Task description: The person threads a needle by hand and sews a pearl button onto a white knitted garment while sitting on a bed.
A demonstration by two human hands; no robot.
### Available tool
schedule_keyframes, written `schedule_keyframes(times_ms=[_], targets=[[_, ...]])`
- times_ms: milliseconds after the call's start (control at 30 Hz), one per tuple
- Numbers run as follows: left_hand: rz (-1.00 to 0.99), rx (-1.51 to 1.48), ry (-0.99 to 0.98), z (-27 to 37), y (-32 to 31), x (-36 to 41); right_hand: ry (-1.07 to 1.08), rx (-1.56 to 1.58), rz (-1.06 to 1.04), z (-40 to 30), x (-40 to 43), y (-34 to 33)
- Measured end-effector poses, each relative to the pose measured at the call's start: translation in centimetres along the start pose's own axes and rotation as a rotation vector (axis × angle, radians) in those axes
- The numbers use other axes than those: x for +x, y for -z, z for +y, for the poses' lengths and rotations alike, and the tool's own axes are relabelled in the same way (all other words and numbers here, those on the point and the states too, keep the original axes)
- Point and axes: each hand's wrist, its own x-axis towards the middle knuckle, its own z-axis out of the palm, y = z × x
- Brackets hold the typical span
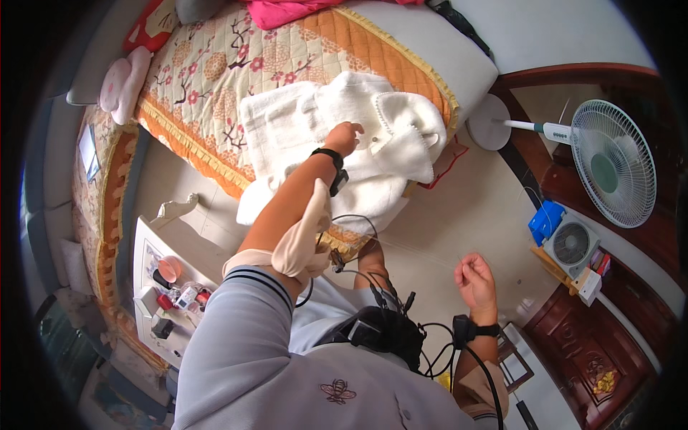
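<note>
A white fleecy garment point(285, 115) with a scalloped collar edge lies spread over the near corner of a quilted bed cover point(215, 91). My left hand point(344, 138) rests on the garment, its fingers curled beside a small round button point(374, 140). Whether those fingers pinch the cloth is hidden. Out to the right, above the floor, my right hand point(475, 279) is raised away from the garment. Its thumb and fingertips are pinched together around something very thin, like a needle, whose tip barely shows.
Black cables point(387, 295) hang around a pouch at my waist. Left stands a white table point(145, 236) with small items. At right are a standing fan point(613, 164), a box fan point(572, 243) and a blue box point(547, 221). A red-edged bag point(449, 161) sits beside the bed.
</note>
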Motion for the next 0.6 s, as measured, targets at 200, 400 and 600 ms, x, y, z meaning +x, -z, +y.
schedule_keyframes(times_ms=[200,400,600], targets=[[-0.019,0.011,0.138,-2.1,-8.4,5.9,-0.042,0.003,0.017,1.3,0.3,4.0],[-0.019,0.239,0.123,-0.3,-10.7,7.3,-0.056,0.013,-0.03,2.1,1.6,7.2],[0.072,0.291,0.105,-0.1,-6.6,4.8,-0.078,-0.009,-0.103,0.3,3.5,5.9]])
